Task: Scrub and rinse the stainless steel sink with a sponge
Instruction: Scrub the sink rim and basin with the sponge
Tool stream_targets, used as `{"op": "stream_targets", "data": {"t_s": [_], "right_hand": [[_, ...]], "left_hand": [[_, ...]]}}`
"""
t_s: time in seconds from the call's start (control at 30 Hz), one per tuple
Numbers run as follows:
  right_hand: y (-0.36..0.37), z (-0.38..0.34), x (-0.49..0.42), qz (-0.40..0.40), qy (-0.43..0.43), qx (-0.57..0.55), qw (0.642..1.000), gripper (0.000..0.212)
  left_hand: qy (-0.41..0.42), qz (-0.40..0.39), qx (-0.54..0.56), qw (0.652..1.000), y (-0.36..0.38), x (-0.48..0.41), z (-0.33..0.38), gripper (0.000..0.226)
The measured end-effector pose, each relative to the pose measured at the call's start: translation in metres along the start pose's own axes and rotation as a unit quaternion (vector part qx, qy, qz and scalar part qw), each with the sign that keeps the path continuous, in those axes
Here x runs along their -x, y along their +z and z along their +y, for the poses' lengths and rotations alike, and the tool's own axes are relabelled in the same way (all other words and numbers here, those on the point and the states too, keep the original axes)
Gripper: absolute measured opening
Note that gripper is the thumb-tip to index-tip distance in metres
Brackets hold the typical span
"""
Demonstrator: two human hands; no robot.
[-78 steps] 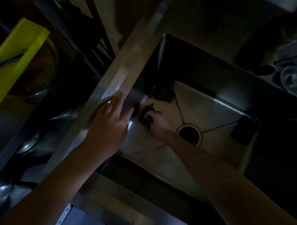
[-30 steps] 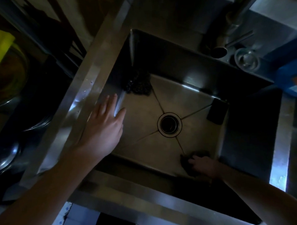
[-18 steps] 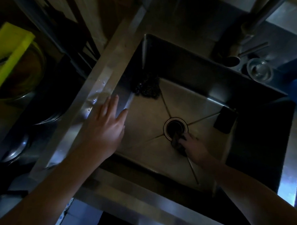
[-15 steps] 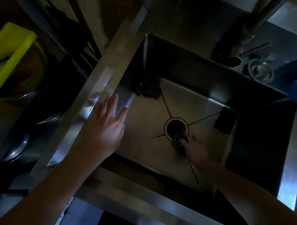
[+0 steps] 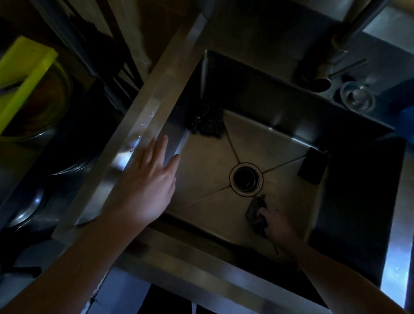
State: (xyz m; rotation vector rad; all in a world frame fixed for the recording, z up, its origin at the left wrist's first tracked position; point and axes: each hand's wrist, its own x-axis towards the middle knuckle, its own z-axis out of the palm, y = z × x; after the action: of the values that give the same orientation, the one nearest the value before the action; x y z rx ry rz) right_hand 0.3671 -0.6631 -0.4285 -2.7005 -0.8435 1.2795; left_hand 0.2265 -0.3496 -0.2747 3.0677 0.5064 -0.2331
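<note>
Deep square grey steel sink [image 5: 202, 171], dim and shiny, four lines on its floor running to a round drain hole [image 5: 246, 180] in the middle, small dark crumpled sponge [image 5: 256, 211] on the floor just beside the hole, gripped by the right hand [image 5: 279, 225]

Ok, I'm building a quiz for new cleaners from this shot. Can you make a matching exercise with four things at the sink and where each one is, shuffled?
Things:
1. left hand
2. right hand
3. drain
4. black scourer

Places:
A. middle of the sink floor
B. far left corner of the sink floor
C. fingers straight, on the sink's left edge
D. on the floor just this side of the drain, holding the sponge

Pairs: 1-C, 2-D, 3-A, 4-B
</note>
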Motion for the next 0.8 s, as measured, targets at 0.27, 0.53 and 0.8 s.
{"op": "stream_targets", "data": {"t_s": [0.27, 0.53, 0.8], "right_hand": [[-0.019, -0.005, 0.023, -0.006, -0.01, -0.039, 0.999, 0.024], [-0.033, -0.009, 0.053, 0.014, 0.055, -0.09, 0.994, 0.028], [-0.039, -0.021, 0.094, 0.086, 0.073, -0.124, 0.986, 0.034]], "left_hand": [[0.023, -0.019, 0.007, 1.0, -0.012, 0.003, 0.007, 0.048], [0.04, -0.057, 0.009, 0.998, -0.018, 0.009, 0.015, 0.05], [0.06, -0.084, 0.053, 0.993, -0.034, 0.009, 0.014, 0.05]]}}
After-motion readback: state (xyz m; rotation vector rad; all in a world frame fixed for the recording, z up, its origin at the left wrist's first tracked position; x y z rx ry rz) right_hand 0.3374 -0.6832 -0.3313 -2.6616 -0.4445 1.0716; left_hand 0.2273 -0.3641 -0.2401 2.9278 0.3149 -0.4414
